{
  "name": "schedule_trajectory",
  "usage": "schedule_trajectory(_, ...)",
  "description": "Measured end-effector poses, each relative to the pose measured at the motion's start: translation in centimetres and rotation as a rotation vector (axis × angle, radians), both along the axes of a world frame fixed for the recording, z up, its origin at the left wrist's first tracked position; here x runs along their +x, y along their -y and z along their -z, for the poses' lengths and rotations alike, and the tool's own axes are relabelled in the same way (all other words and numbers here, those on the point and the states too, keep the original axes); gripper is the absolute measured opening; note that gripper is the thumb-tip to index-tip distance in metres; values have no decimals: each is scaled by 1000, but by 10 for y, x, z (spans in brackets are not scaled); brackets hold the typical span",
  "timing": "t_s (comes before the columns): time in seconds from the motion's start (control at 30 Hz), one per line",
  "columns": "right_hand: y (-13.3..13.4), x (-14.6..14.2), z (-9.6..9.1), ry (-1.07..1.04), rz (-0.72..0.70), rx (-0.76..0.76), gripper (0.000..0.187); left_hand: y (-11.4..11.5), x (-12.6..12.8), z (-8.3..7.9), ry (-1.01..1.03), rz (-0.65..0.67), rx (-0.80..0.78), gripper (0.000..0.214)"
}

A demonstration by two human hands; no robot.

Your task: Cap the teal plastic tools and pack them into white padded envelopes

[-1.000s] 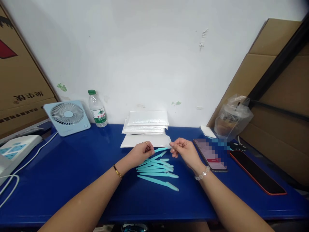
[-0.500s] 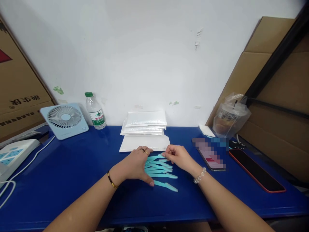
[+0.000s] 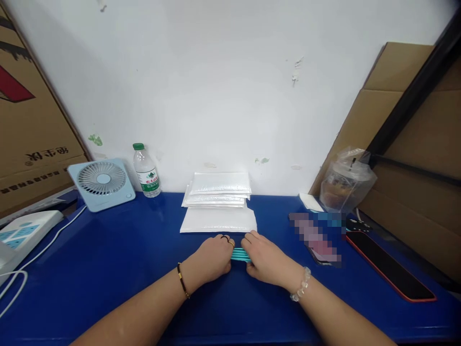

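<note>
Since half a second ago: the spread of turquoise sticks (image 3: 240,255) has been drawn together; the left hand (image 3: 214,258) has lost its wide spread and curled in, and the right hand (image 3: 265,258) has come round the opposite ends. View has tilted slightly too.

Sticks now a narrow bundle, roughly parallel, running crosswise between the two hands over the near-middle of the blue bench (image 3: 108,288). Only the mid-lengths show; both ends hidden by the hands. Cannot tell whether the bundle rests on the bench or is raised.

Left: fingers curled closed around the left ends, rings on two of them. Right: fingers likewise bent closed over the right ends. Hands near each other, a short gap between.

Just beyond the hands, a white padded mailer (image 3: 218,221) lies flat; behind it, a stack of similar mailers (image 3: 220,182) near the wall. Further left, a water bottle (image 3: 147,175) upright beside a light-blue fan (image 3: 103,180). To the right, a phone with a red edge (image 3: 391,266), lying flat.
</note>
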State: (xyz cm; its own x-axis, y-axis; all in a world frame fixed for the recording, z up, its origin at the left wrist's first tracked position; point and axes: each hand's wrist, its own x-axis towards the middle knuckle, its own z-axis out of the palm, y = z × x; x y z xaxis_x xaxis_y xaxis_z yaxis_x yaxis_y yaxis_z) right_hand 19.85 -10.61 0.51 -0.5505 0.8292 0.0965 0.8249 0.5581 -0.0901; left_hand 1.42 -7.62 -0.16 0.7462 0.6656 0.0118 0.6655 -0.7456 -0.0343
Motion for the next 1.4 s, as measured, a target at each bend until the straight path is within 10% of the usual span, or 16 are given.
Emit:
schedule_trajectory(0.33,-5,-7,0,94,118,22,19,-8,13,-3,48,12,102,20)
schedule_trajectory(0.47,-11,18,-7,98,113,-67,16,-37,-21,-12,216,-122,140,72)
schedule_trajectory(0.63,-14,49,-16,-93,41,-186,8,-66,-59,-13,128,-261,57,34)
schedule_trajectory(0.93,-11,68,-37,-387,-37,-523,18,-54,-61,-46,158,-407,157,35)
schedule_trajectory(1.23,-21,90,-24,-202,220,-318,10,-41,-50,-15,154,-86,-205,114)
schedule_trajectory(1.4,-21,93,-21,-108,234,-276,6,-33,-37,-16,176,-78,-161,92)
